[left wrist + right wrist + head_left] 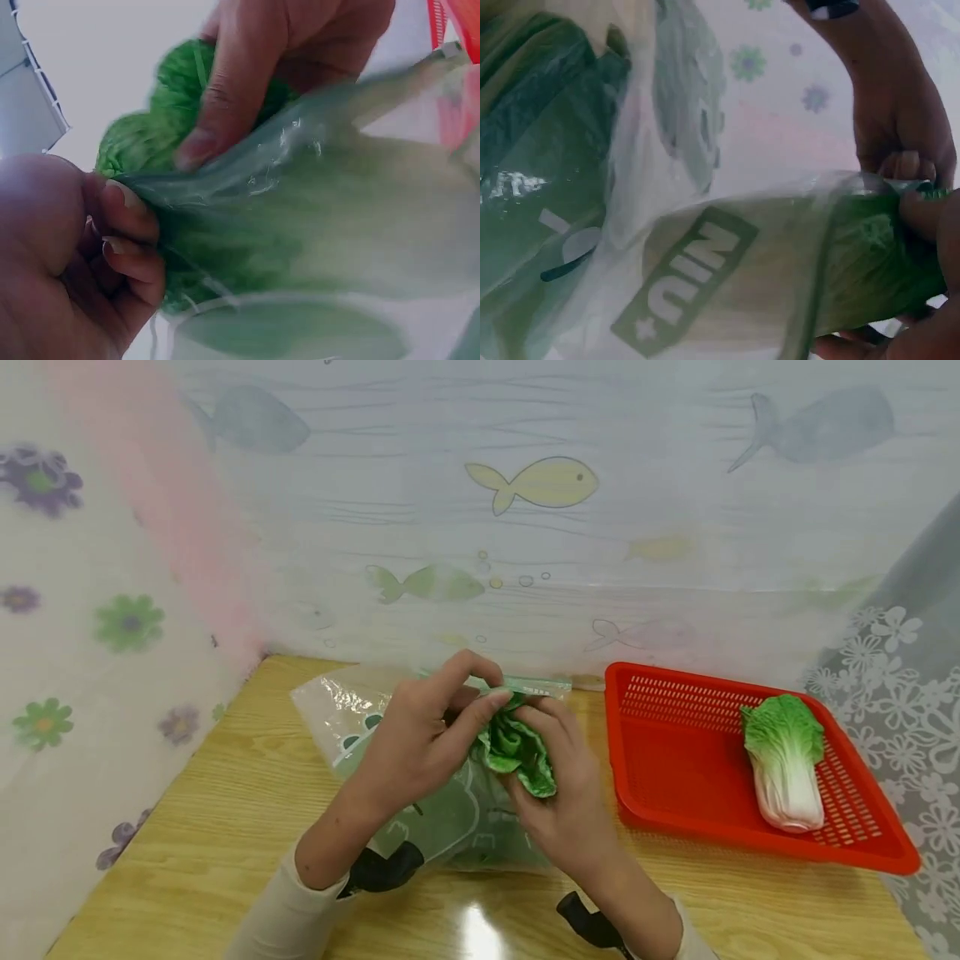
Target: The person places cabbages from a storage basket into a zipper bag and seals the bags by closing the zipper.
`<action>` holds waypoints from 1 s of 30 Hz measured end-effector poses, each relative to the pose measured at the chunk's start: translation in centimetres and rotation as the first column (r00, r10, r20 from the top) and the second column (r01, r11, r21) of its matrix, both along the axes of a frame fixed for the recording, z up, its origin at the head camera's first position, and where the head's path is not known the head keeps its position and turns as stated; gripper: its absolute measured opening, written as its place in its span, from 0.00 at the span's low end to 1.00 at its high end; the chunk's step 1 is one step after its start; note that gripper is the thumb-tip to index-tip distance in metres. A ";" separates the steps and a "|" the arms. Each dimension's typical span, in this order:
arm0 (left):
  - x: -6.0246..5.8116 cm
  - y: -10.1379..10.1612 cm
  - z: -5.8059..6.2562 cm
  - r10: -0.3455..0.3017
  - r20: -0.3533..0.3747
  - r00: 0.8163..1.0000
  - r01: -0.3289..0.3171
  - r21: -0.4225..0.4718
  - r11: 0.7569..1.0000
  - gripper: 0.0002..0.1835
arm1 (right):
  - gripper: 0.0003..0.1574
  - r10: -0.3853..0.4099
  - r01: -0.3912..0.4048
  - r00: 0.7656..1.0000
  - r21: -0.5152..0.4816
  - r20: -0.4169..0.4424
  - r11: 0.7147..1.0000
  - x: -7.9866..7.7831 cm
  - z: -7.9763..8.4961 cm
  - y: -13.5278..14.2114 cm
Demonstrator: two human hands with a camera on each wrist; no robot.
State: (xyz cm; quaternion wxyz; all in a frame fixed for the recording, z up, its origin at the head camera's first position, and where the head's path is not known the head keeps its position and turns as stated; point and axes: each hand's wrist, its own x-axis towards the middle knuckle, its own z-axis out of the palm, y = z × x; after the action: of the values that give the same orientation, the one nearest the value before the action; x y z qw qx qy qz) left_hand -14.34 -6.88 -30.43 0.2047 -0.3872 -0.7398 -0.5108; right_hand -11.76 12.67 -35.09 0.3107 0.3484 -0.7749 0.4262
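A head of leafy green cabbage (513, 747) is between my two hands, its frilly leaves pointing up. Its pale lower part shows through a clear zip-top bag (480, 827) with green print. My left hand (416, 735) pinches the bag's mouth edge, seen close in the left wrist view beside the leaves (139, 142). From the right side, my right hand (566, 785) grips the cabbage, thumb laid along the leaves. In the right wrist view, the bag's printed film (697, 277) is stretched over the cabbage, and the fingers of my right hand (922, 322) curl beneath it.
To the right stands a red plastic basket (675, 760) with slotted sides. A second cabbage (786, 764), with green leaves and a white stem, lies in it. The wooden table (225, 827) meets a fish-print curtain (420, 527) at the back.
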 end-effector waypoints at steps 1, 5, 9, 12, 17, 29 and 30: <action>0.0 -0.1 0.0 -0.005 0.025 1.000 0.005 0.006 1.000 0.02 | 0.32 0.024 -0.022 0.998 -0.035 0.050 0.999 -0.1 0.2 0.3; -0.1 -0.4 0.1 0.000 0.151 0.989 -0.010 0.063 0.998 0.04 | 0.32 0.073 -0.041 0.975 -0.156 0.209 0.987 -0.3 0.9 1.4; -0.4 -0.4 0.0 0.034 0.226 0.974 -0.050 0.068 0.996 0.05 | 0.29 0.111 -0.025 0.948 -0.276 0.299 0.961 -0.2 1.1 2.1; -0.6 -0.4 -0.1 0.040 0.247 0.968 -0.057 0.060 0.997 0.05 | 0.26 0.141 -0.015 0.936 -0.362 0.323 0.932 -0.1 1.0 2.0; -0.7 -0.6 0.4 0.024 0.217 0.976 -0.040 0.071 0.997 0.07 | 0.19 0.097 -0.011 0.973 -0.377 0.208 0.926 -0.2 1.1 1.9; 0.1 -0.7 0.6 0.049 0.189 0.981 -0.080 0.158 0.984 0.13 | 0.22 0.100 -0.087 0.990 0.131 -0.097 0.988 -1.0 1.7 2.8; 0.3 -0.6 0.5 0.047 0.191 0.981 -0.078 0.158 0.984 0.14 | 0.22 0.103 -0.091 0.992 0.160 -0.066 0.983 -0.9 1.7 2.9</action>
State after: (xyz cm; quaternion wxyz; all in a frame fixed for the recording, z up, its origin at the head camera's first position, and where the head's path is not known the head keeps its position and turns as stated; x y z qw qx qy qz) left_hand -14.08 -7.47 -29.89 0.1818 -0.2960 -0.7228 -0.5974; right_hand -12.71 15.56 -33.36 0.2895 0.4248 -0.7761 0.3653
